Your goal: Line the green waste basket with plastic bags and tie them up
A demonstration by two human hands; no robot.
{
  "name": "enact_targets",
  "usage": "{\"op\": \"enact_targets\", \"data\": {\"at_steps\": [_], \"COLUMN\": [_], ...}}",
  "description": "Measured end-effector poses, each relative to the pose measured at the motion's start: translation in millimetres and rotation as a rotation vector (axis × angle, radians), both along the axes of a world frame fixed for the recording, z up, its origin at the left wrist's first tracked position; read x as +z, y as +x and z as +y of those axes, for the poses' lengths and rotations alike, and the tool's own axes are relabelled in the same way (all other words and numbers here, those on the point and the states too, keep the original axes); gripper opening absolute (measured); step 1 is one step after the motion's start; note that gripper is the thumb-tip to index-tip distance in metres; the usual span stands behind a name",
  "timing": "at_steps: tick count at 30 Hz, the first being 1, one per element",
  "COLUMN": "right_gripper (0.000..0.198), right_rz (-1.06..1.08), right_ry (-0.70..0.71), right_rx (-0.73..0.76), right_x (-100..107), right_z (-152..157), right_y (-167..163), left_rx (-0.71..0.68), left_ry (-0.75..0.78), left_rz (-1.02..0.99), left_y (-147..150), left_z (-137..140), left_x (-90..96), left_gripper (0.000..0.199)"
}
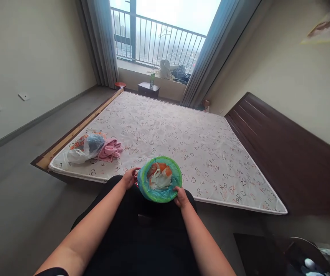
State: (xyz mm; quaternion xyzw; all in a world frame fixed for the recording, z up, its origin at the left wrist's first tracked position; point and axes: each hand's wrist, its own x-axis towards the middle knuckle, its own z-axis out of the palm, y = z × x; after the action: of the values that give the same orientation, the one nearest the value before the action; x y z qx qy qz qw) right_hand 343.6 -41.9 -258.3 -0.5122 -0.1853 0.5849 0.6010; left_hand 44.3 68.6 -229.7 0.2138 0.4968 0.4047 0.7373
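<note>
I hold a round green and blue fabric basket (153, 193) in front of my body, at the near edge of a bare mattress (182, 134). My left hand (129, 177) grips its left rim and my right hand (180, 196) grips its right rim. Inside the basket lie an orange and white plastic bag and some cloth (159, 176). On the mattress to the left rest a pink folded cloth (110, 149) and a clear plastic bag (86, 147) with blue and orange contents.
The mattress has a letter print and lies on a wooden frame with a dark headboard (282, 153) at right. Grey floor surrounds it. A small dark table (148, 89), a red stool (120, 84) and bags sit by the far window.
</note>
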Motion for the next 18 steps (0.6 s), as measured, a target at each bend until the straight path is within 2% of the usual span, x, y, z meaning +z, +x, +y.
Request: {"op": "enact_targets", "data": {"at_steps": [3, 10, 14, 18], "right_gripper": [0.031, 0.044, 0.045, 0.043], "right_rz": [0.02, 0.104, 0.125, 0.156], "right_ry": [-0.024, -0.01, -0.011, 0.002], "right_rx": [0.022, 0.143, 0.144, 0.102], "right_x": [3, 8, 9, 10], "right_z": [-1, -7, -8, -7], "right_y": [0, 6, 11, 15], "left_rx": [0.042, 0.0, -0.024, -0.122], "left_ry": [0.023, 0.099, 0.148, 0.208], "left_rz": [0.082, 0.143, 0.174, 0.22], "left_y": [4, 6, 4, 4], "left_z": [-5, -11, -11, -13], "left_x": [-1.4, -3.1, -3.1, 2.9], "left_gripper": [0.028, 0.043, 0.043, 0.041]}}
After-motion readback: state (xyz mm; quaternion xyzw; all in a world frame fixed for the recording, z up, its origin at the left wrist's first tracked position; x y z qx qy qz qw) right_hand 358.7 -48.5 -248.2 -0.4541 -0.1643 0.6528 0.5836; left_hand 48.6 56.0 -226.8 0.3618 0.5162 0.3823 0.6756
